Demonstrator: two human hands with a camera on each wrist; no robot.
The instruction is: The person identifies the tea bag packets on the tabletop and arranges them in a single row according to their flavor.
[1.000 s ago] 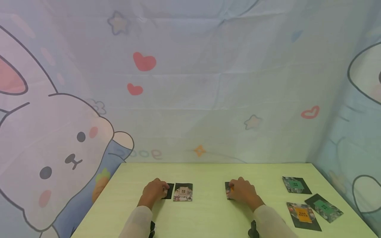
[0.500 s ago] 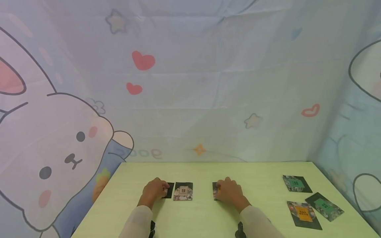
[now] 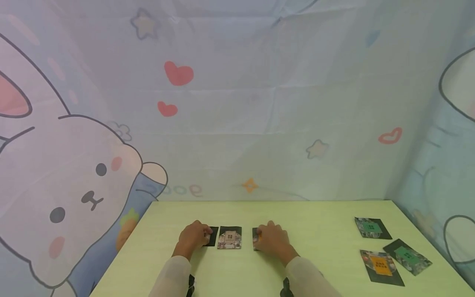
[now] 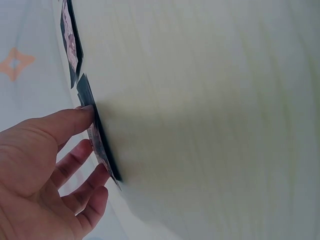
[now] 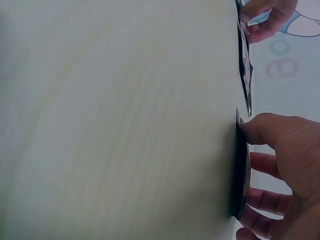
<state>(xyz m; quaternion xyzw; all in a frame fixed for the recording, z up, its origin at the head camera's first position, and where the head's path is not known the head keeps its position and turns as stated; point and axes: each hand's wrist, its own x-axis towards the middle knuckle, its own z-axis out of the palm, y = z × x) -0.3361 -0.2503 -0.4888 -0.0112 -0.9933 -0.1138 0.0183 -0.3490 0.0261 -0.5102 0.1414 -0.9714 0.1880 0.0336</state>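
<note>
My left hand (image 3: 193,237) holds a flat dark packet (image 3: 213,236) on the table. In the left wrist view its thumb presses one end while fingertips touch the printed face of this packet (image 4: 98,137). Just to the right lies a packet with a beige label (image 3: 230,237), touched by neither hand. My right hand (image 3: 273,241) grips a dark packet with an orange label (image 3: 256,239), a short gap to the right of the beige one. Seen from the right wrist, thumb and fingers span this packet (image 5: 241,175); the hand covers much of it in the head view.
On the table's right side lie two packets with green labels, one farther back (image 3: 372,228) and one nearer the edge (image 3: 407,256), and another orange-labelled packet (image 3: 381,267). A cartoon-printed cloth (image 3: 237,103) hangs behind the pale yellow table (image 3: 230,276).
My right hand has slid leftward with the orange-labelled packet, narrowing the gap to the beige-labelled one. My left hand has stayed in place on its packet.
</note>
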